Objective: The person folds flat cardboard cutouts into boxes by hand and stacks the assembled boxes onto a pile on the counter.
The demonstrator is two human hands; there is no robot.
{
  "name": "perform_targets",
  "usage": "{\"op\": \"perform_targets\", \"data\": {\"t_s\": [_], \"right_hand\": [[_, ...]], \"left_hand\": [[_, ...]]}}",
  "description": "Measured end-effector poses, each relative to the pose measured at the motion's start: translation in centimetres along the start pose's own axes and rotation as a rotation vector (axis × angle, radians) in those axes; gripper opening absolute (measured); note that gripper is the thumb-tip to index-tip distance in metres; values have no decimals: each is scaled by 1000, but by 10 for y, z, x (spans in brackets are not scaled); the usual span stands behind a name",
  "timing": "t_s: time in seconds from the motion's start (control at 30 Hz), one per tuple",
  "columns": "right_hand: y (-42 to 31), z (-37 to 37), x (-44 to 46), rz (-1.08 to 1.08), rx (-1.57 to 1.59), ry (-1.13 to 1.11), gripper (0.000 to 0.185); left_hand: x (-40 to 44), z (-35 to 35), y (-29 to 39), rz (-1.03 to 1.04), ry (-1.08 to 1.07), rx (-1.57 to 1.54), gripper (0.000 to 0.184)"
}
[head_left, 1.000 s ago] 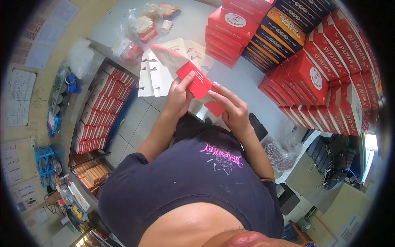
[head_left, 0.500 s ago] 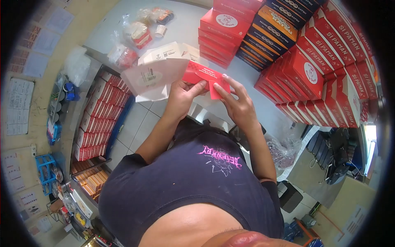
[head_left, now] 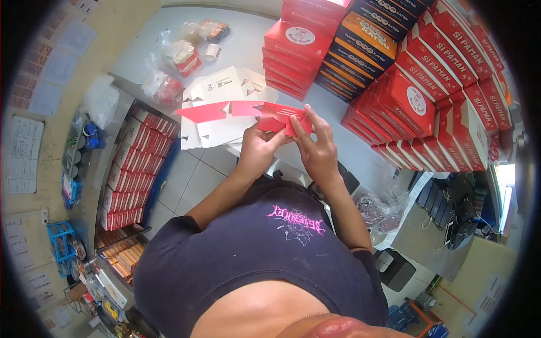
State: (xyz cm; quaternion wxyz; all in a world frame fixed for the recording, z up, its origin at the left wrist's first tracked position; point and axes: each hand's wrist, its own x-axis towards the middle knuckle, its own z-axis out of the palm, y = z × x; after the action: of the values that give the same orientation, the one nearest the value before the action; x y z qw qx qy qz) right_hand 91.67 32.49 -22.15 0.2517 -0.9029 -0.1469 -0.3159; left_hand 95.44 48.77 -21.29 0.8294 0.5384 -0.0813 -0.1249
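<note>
A red and white folding carton (head_left: 244, 109) is held in front of my chest, its long side stretching to the left. My left hand (head_left: 261, 147) pinches its lower edge near the right end. On that same end, my right hand (head_left: 316, 143) presses the red flaps with its fingers. Behind the carton, flat white box blanks (head_left: 215, 127) lie on the grey table (head_left: 152, 34), partly covered by it.
Stacked red boxes (head_left: 293, 53), orange and black boxes (head_left: 360, 48) and more red boxes (head_left: 420, 121) stand at the right. Plastic-wrapped items (head_left: 186, 56) lie at the back left. A shelf (head_left: 135, 163) of red boxes is at the left.
The carton has turned so its long side now points left with its red edge showing. My hands have stayed on its right end, and the flaps there are folded differently.
</note>
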Motion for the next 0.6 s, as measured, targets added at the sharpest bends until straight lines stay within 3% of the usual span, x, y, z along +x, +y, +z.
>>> {"op": "perform_targets", "data": {"t_s": [0.17,0.23,0.27,0.33,0.37,0.43,0.47,0.5,0.53,0.57,0.6], "right_hand": [[6,-19,16,8,139,-73,49],[14,-22,20,117,491,-111,39],[13,-26,22,120,491,-113,39],[9,-34,28,513,536,-354,32],[10,-34,28,514,535,-356,32],[10,-30,29,337,444,-231,32],[10,-25,26,336,443,-231,32],[10,-18,21,176,342,-152,30],[10,-13,17,16,242,-74,28],[9,-10,15,13,245,-77,28],[9,-8,14,-58,150,-42,26]], "left_hand": [[12,-19,12,-37,-125,154,34],[13,-18,20,-126,-206,242,35],[13,-19,16,-129,-206,241,35],[14,-23,7,-288,-324,74,35],[16,-23,10,-289,-323,72,35],[21,-24,21,-404,-275,-107,41],[23,-26,23,-357,-293,-114,47],[28,-27,24,-356,-292,-113,47],[35,-28,26,-304,-106,-83,48],[38,-28,28,-252,80,-54,49],[39,-23,38,-231,127,-86,40]]}}
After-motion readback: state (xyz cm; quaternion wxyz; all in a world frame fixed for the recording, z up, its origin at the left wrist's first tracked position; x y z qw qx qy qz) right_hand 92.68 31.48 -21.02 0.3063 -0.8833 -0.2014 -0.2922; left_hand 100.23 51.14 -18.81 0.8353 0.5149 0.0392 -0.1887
